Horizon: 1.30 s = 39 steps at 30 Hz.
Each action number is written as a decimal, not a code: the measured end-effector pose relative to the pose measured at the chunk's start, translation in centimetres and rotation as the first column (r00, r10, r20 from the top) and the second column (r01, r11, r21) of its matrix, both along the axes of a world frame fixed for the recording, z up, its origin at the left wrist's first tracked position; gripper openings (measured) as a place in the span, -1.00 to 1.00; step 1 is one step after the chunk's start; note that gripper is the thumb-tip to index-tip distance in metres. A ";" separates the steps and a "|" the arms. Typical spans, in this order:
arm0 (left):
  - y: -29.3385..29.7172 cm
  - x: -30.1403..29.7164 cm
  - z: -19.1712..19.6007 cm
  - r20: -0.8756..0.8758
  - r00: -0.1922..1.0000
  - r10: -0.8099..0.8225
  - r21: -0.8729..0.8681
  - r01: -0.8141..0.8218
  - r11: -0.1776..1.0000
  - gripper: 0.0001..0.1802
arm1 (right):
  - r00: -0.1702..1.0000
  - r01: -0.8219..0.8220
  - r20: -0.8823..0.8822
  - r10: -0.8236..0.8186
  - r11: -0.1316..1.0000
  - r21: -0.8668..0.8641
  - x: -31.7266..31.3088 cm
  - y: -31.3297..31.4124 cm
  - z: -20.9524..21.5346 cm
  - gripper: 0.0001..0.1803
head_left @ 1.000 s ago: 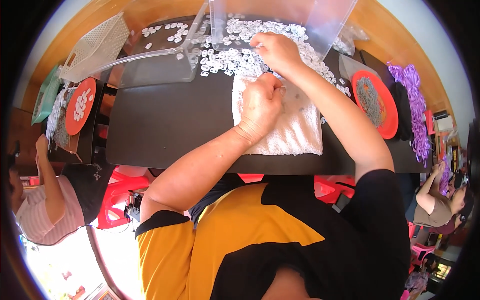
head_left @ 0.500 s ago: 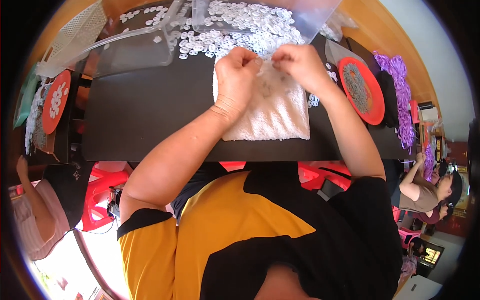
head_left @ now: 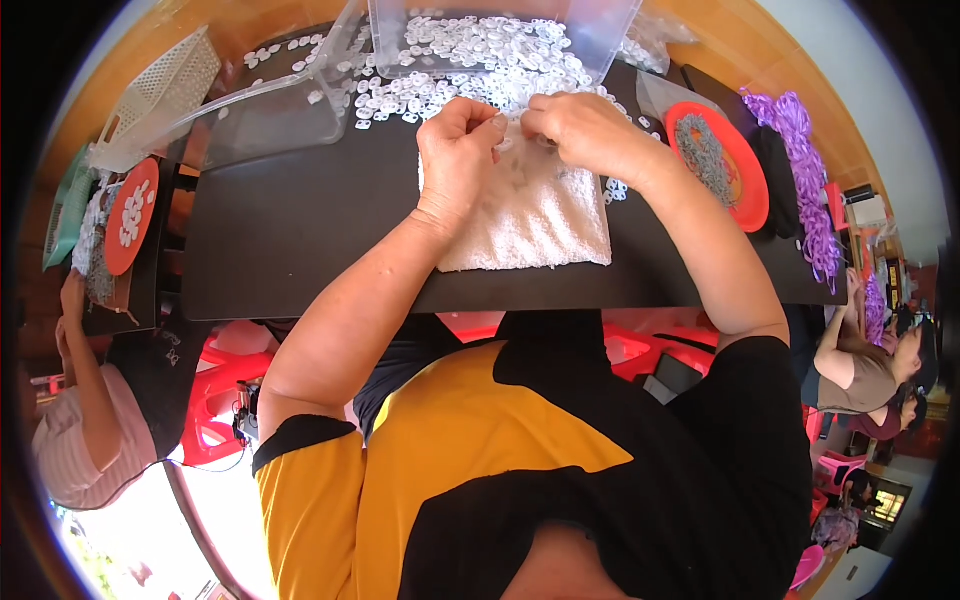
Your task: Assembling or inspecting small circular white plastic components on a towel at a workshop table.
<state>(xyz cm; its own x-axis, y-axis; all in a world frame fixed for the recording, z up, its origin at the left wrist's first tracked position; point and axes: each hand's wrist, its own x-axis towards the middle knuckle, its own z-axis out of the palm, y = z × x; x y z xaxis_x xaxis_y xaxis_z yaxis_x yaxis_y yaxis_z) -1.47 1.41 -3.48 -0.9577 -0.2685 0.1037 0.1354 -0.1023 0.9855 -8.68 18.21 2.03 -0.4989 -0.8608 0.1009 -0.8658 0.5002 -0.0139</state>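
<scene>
Over a white terry towel (head_left: 525, 230) on the dark table, my two hands work close together. My left hand (head_left: 455, 160) is closed, its thumb and forefinger pinched at the towel's far edge. Whatever sits in that pinch is too small to make out. Beside it on the right, my right hand (head_left: 585, 132) is closed too, back upward, fingers curled down and their tips partly hidden. Just beyond both hands spreads a heap of small white plastic pieces (head_left: 490, 45), each with holes, spilling from a clear plastic bin (head_left: 612, 35).
To the right stand a red plate (head_left: 745, 180) of grey small parts (head_left: 703, 150) and a bundle of purple ribbon (head_left: 790, 140). At left are a clear lid-like tray (head_left: 270, 130), a white basket (head_left: 165, 85) and another red plate (head_left: 118, 250). Co-workers sit on both sides.
My right hand has turned further over and come nearer my left hand. The whole view has shifted slightly. At far left, a co-worker's hands have moved up to the table edge.
</scene>
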 end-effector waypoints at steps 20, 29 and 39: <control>-0.4 1.0 2.3 0.124 0.982 -0.143 0.205 0.116 0.972 -0.90 | 0.960 0.165 -0.228 -0.162 0.986 -0.005 2.2 2.0 -1.1 -0.87; 0.0 1.1 2.7 0.115 0.981 -0.157 0.215 0.130 0.968 -0.90 | 0.926 0.370 0.262 -0.272 0.790 -0.488 0.4 3.3 0.3 -0.90; -0.2 1.3 2.9 0.141 0.970 -0.199 0.326 0.144 0.934 -0.89 | 0.485 0.779 0.846 0.220 0.330 -0.533 4.0 -0.6 -0.4 -0.86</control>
<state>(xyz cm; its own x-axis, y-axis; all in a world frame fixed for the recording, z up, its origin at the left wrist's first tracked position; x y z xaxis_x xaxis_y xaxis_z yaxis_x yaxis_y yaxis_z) -0.14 1.24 -0.60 -0.9878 -0.0912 -0.1260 -0.0775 -0.4136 0.9071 -4.69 17.57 1.60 -0.9528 -0.3015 0.0353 -0.0250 -0.0382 -0.9990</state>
